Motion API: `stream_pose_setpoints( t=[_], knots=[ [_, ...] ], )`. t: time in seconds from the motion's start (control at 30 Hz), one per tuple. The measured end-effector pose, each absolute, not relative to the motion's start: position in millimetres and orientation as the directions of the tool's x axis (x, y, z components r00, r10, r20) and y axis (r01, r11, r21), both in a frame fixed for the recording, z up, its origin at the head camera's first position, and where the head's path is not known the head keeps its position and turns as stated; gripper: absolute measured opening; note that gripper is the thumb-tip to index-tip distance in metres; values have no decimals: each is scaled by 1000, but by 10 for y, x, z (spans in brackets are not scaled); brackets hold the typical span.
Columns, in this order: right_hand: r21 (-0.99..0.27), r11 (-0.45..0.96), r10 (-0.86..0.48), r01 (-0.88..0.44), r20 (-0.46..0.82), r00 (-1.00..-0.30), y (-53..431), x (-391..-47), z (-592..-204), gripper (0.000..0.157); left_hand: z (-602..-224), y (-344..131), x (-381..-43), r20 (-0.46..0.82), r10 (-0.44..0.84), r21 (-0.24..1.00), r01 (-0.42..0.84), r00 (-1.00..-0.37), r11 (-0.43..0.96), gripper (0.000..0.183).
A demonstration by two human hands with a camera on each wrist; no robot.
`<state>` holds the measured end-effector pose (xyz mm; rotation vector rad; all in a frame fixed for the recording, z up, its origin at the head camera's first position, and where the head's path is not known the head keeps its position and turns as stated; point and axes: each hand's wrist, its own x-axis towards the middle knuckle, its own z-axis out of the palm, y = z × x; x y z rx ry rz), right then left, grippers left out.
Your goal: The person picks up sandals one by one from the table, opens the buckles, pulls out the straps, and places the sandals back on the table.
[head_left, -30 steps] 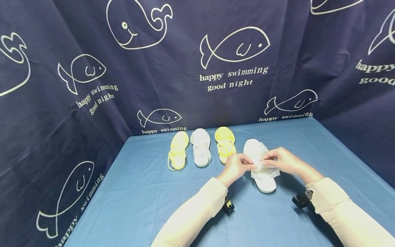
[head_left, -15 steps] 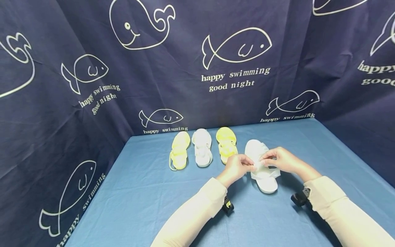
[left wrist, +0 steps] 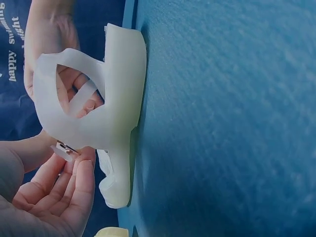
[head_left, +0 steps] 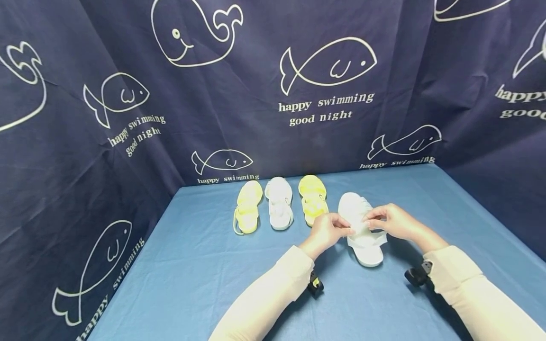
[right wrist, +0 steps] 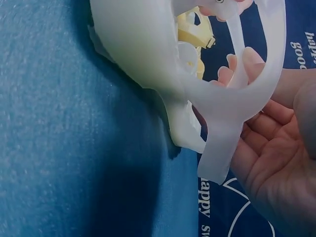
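A white sandal [head_left: 368, 255] lies on the blue cloth, its toe toward me and its heel away. My left hand [head_left: 326, 232] pinches the near side of its strap by a small metal buckle [left wrist: 65, 149], seen in the left wrist view. From the right, my right hand [head_left: 393, 222] pinches a thin white strap [right wrist: 236, 44] between thumb and fingers, inside the opening of the upper. In the right wrist view the left fingertips [right wrist: 229, 9] show at the top, beside a metal stud. The fingers hide part of the strap's middle in the head view.
Left of the white sandal stand a yellow sandal [head_left: 313, 196], another white sandal [head_left: 279, 203] and a second yellow sandal [head_left: 248, 206], in a row. A dark blue curtain [head_left: 256, 118] with white fish prints hangs behind and at both sides of the cloth-covered surface [head_left: 192, 284].
My right hand has shifted slightly to the right, away from the left fingertips. The left hand stays in place, and the sandals have not moved.
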<state>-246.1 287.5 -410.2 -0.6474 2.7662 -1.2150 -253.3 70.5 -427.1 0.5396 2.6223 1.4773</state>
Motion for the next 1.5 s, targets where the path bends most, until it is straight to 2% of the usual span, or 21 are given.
stream_pose_setpoints(
  t=[0.3, 0.9, 1.27, 1.5],
  knots=[
    [-748, 574, -398, -333, 100, -912, 2863, -2489, -4075, 20, -4228, 698, -2529, 123, 365, 844, 291, -923, 451, 8],
    [-673, 646, -356, -360, 152, -922, 2870, -2360, -4129, 13, -4243, 754, -2469, 84, 206, 838, 181, -975, 514, 14],
    [-777, 573, -273, -261, 119, -955, 2960, -2346, -4171, 23, -4247, 716, -2503, 46, 216, 867, 146, -975, 476, 10],
    [-783, 571, -240, -246, 127, -962, 3046, -2345, -4193, 27, -4261, 728, -2506, 42, 211, 863, 142, -977, 486, 10]
  ],
)
